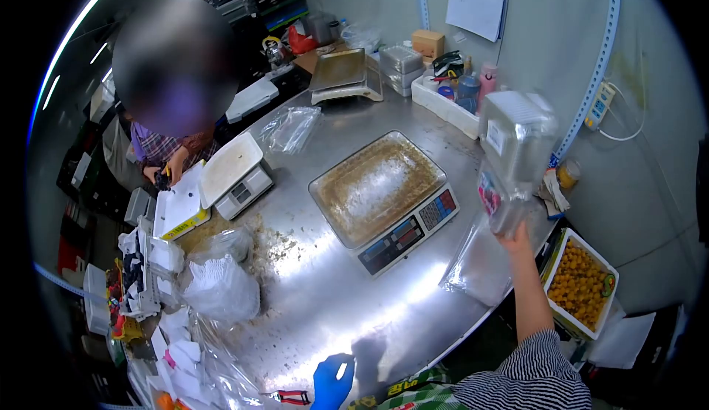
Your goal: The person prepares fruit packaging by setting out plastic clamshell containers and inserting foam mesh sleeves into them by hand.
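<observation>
My right hand (513,237), bare, grips the lower end of a stack of clear plastic boxes (517,140) at the right of the steel table. One box has a pink label. Beneath it lies a clear plastic bag or sheet (478,262). My left hand (332,382), in a blue glove, is at the front edge, its fingers curled towards the thumb around a small bright gap; I see nothing in it. Red-handled scissors or pliers (289,397) lie just left of it. A digital scale (384,192) with a stained metal pan stands mid-table.
Across the table, a person's hands (173,170) work over a white tray (177,199) beside a white scale (236,173). Bagged white packaging (221,286) sits left. A foam box of small orange-yellow fruit (580,284) stands low right. A white bin (447,111) holds bottles.
</observation>
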Motion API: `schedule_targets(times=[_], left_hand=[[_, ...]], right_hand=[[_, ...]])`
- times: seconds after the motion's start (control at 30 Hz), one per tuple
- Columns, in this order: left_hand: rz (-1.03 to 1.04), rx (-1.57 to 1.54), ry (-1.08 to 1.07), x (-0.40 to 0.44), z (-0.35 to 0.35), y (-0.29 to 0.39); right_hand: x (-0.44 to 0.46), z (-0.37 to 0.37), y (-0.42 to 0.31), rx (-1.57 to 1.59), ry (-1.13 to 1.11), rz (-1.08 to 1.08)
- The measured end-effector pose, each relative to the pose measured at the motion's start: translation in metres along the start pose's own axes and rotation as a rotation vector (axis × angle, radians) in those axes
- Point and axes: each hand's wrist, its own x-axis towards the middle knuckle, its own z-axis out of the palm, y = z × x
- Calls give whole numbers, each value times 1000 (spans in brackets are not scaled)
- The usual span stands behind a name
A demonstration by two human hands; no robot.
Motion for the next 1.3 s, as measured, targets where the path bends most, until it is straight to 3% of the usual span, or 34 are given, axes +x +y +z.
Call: schedule_targets(times=[0.1,0.17,0.23,0.33,0.37,0.43,0.6,0.7,0.77,0.8,1.07,1.17,1.23,1.3], left_hand=[[-5,-319,-88,28,-3,38],[-30,-917,-118,46,-2,50],[-72,-1149,-184,55,-17,77],[5,-1332,-257,56,-24,59],[-17,-1352,-145,48,-21,49],[-342,-1074,-20,40,-29,43],[-264,-1270,60,10,-41,11],[-316,-1282,221,-8,-37,-38],[-330,-1366,299,-18,-46,-45],[-334,-1376,325,-23,-52,-43],[-344,-1074,290,-50,-54,-57],[-333,-1183,485,-76,-72,-69],[-463,-1391,545,-106,-90,-115],[-347,-1481,691,-112,-110,-84]], right_hand=[[-48,30,35,-95,-163,-41],[-82,47,51,-235,-192,17],[-99,51,65,-414,-227,62],[-136,85,89,-705,-271,59],[-141,88,102,-741,-289,78],[-152,94,126,-805,-322,105],[-162,72,158,-718,-249,380],[-146,16,174,-496,-222,538],[-163,56,178,-83,-255,443],[-164,69,184,-129,-196,477],[-159,91,179,21,-544,617],[-155,64,177,-15,-618,697],[-158,45,181,-59,-583,708],[-160,30,187,19,-442,746]])
